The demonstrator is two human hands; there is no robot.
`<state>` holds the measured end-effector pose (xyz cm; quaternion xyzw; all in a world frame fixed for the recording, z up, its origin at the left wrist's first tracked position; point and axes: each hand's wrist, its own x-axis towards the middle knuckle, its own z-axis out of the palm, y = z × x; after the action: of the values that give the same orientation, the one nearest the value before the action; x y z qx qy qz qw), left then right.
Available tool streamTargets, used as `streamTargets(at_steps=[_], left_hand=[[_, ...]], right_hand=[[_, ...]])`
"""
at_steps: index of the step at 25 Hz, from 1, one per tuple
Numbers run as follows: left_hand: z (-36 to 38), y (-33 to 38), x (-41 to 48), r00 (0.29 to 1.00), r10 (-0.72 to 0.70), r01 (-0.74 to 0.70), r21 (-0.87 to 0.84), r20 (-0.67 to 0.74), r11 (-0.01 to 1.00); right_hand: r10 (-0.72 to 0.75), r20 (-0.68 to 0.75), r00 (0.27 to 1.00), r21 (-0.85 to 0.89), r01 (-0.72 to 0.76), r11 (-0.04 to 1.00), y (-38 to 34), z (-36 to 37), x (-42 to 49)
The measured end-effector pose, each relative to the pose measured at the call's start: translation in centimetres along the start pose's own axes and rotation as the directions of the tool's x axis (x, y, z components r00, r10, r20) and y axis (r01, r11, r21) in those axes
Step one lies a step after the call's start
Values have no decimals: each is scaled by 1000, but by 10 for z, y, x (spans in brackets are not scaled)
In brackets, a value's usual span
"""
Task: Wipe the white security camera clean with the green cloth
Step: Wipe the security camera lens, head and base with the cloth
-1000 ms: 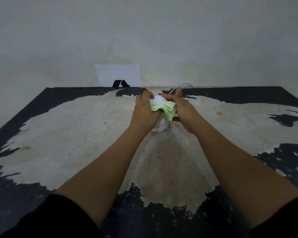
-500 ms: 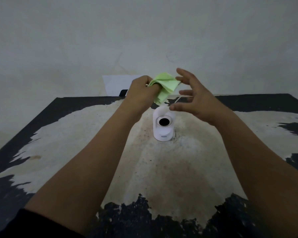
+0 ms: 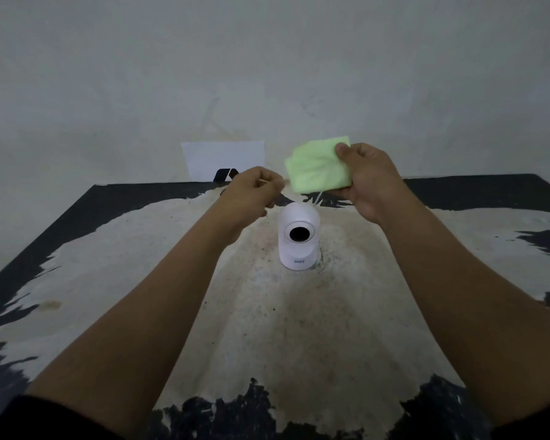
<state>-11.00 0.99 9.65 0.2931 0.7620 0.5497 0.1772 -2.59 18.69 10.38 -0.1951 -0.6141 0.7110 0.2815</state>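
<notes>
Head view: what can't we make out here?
- security camera: back and cable run hidden behind its body and the green cloth.
- Base logo: too small, blurred.
- left hand: whether it pinches a cloth edge, motion-blurred.
- White card mark: partly behind left hand.

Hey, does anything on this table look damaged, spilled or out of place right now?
The table top looks damaged: its black coating is worn away across the middle, leaving ragged dark patches at the edges, plus a small yellowish stain on the left. The white security camera stands upright and looks intact. Nothing looks spilled.
</notes>
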Motion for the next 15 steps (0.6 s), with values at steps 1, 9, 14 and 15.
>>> streamTargets(at_steps=[1,9,14,15], left_hand=[[3,-8,1,999,-33,33,-5,-7,999],[33,-55,8,987,-160,160,-150,9,976],[39,-65,8,989,-78,67,-86,-122,994],[40,-64,7,990,-50,41,-72,-130,997]], right_hand=[[-72,-104,992,-69,65,995,2,-1,5],[-190,392,900,-548,394,738,47,14,-30],[191,265,945,-484,-40,874,53,29,0],[249,243,938,-403,-136,905,61,27,5]])
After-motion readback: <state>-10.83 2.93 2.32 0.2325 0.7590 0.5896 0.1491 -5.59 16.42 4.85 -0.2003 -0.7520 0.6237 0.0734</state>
